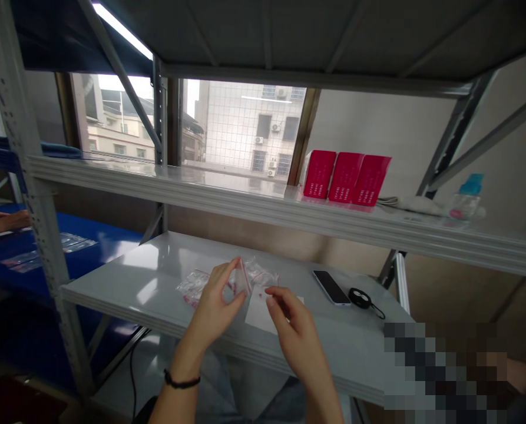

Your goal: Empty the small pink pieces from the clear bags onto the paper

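Observation:
My left hand [218, 303] grips a small clear zip bag [242, 277] with a red edge between thumb and fingers, holding it upright above the shelf. To its right my right hand [293, 321] has its thumb and forefinger brought together in a pinch. Whatever sits at those fingertips is too small to make out. Below them lies a white sheet of paper [259, 315], partly covered by the right hand, with tiny reddish specks near its top. More clear bags with red edges [192, 285] lie behind and left of my left hand.
A phone [331, 287] and a round black object with a strap [360, 298] rest on the right of the shelf. Pink-red boxes [346, 176] and a blue-capped bottle [465, 200] stand on the shelf above. At far left, another person's hand [4, 222] is over a blue surface.

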A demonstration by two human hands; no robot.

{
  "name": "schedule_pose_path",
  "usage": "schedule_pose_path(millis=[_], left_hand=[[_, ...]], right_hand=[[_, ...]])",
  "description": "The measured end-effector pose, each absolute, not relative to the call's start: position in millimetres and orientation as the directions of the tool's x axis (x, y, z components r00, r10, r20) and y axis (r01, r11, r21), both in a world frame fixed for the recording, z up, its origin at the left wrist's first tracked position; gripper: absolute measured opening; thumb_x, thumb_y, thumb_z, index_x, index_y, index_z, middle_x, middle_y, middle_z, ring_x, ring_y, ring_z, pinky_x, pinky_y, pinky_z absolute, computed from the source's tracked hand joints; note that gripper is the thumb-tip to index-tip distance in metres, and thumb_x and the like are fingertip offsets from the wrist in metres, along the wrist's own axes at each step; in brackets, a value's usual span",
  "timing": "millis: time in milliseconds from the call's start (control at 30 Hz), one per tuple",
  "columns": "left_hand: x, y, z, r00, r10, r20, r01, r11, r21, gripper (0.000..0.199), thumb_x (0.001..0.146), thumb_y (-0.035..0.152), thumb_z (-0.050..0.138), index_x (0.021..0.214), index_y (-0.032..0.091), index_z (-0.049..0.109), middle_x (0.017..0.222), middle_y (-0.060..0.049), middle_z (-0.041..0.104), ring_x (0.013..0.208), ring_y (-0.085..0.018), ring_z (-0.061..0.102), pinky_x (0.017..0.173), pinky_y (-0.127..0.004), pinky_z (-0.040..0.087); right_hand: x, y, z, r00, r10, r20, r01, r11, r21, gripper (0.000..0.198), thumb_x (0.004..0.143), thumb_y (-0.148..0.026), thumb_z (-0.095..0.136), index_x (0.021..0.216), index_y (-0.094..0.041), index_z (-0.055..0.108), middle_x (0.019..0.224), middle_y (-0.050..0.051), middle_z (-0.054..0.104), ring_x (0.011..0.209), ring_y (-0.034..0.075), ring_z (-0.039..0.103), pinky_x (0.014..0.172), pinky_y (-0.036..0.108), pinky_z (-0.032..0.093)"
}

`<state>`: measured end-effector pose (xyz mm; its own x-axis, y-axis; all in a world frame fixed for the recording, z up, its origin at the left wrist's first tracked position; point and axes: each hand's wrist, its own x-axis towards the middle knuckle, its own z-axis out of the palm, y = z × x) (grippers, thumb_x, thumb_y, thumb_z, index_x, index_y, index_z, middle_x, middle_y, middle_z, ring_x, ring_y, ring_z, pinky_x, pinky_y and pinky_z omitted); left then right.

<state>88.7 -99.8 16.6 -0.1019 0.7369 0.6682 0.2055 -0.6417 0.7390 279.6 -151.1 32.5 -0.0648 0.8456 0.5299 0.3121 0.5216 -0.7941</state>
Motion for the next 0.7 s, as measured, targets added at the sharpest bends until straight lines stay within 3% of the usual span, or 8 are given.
schedule_pose_path(millis=[167,433,567,700], left_hand=[[108.5,-138.3,17.2,0.127,0.607,0.784,0.387,-0.759,0.525,0.064,0.084,0.011,0.066,0.143,0.034,0.052,0.131,-0.008,0.063,0.126,-0.029,0.053,0.108,-0.046,0.043],[123.3,-141.8,1.1,0.257,0.560,0.788,0.490,-0.778,0.394,0.059,0.091,0.013,0.059,0.146,0.032,0.046,0.126,-0.009,0.063,0.122,-0.029,0.051,0.108,-0.050,0.043],[125.3,-142.8,-3.8,0.287,0.575,0.766,0.508,-0.769,0.387,0.059,0.090,0.011,0.058,0.145,0.030,0.046,0.129,-0.009,0.062,0.126,-0.029,0.048,0.109,-0.050,0.042],[125.6,-153.2,1.5,0.273,0.656,0.704,0.501,-0.722,0.478,0.076,0.081,0.003,0.059,0.150,0.027,0.038,0.147,-0.009,0.048,0.137,-0.029,0.039,0.116,-0.049,0.036]], right_hand=[[270.7,-169.3,35.1,-0.072,0.829,0.555,0.345,0.543,-0.766,0.023,0.098,-0.040,0.055,0.106,-0.023,0.068,0.098,0.004,0.068,0.079,0.018,0.061,0.068,0.028,0.044],[285.7,-170.2,18.8,-0.084,0.831,0.550,0.360,0.540,-0.761,0.023,0.100,-0.035,0.052,0.099,-0.021,0.070,0.090,0.004,0.067,0.078,0.018,0.060,0.065,0.028,0.042],[290.3,-168.4,16.6,-0.078,0.845,0.528,0.377,0.516,-0.769,0.024,0.098,-0.037,0.054,0.090,-0.020,0.069,0.082,0.002,0.065,0.070,0.017,0.056,0.061,0.027,0.040],[292.3,-166.5,11.8,-0.035,0.839,0.542,0.382,0.513,-0.769,0.026,0.098,-0.039,0.055,0.087,-0.019,0.068,0.081,0.003,0.065,0.070,0.017,0.057,0.060,0.026,0.039]])
